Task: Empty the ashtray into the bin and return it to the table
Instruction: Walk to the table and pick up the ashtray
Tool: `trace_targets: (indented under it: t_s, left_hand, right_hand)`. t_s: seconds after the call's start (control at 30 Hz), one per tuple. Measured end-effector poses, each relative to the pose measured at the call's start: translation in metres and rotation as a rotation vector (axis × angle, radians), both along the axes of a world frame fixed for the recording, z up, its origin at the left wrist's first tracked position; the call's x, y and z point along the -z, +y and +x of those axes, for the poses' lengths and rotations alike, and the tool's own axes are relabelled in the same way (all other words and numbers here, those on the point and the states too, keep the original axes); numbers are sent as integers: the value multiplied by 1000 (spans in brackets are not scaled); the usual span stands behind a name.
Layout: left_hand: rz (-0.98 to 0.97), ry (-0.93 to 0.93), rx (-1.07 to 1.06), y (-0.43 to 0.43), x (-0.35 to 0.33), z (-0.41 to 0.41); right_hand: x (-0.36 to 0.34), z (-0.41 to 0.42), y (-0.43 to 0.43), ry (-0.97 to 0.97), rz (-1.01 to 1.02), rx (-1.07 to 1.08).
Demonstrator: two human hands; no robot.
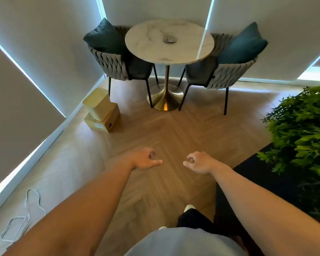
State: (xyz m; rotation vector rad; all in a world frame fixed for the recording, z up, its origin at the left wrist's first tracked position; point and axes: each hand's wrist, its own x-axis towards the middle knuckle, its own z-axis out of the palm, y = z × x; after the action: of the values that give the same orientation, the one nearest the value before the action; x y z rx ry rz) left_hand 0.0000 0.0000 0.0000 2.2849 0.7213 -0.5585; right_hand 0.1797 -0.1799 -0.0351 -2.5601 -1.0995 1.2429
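Observation:
A small round metal ashtray [170, 39] sits near the middle of a round marble table [148, 47] with a gold pedestal, far ahead of me. A pale yellow bin [96, 104] rests tilted on a cardboard box on the floor, left of the table. My left hand [146, 159] and my right hand [199, 162] hang out in front of me over the wooden floor, well short of the table. Both hold nothing, with fingers loosely curled and thumbs apart.
Two woven grey chairs [111, 61] [227, 72] with teal cushions flank the table. A cardboard box [103, 122] lies under the bin. A leafy green plant [303, 130] stands at the right beside a black mat [257, 178]. A white cord [26, 215] trails on the floor at lower left.

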Motion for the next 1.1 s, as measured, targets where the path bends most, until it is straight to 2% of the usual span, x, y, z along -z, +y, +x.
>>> trace_targets:
  t_s: [0.13,0.33,0.57,0.8,1.1]
  left_hand:
    - [-84,42,-53,0,18,-2]
    - [-72,117,-38,19,44,15]
    - [-102,157,-49,65,59,77]
    - [-91,153,-64,111,44,152]
    - [-89,123,-77,154,50,212]
  right_hand:
    - [19,0,4,38,-30,-12]
    - [48,18,27,83,-31,5]
    - [66,80,68,132,-44,34]
    - [58,151,116,186,-30,71]
    - [55,208,158,154,-12,55]
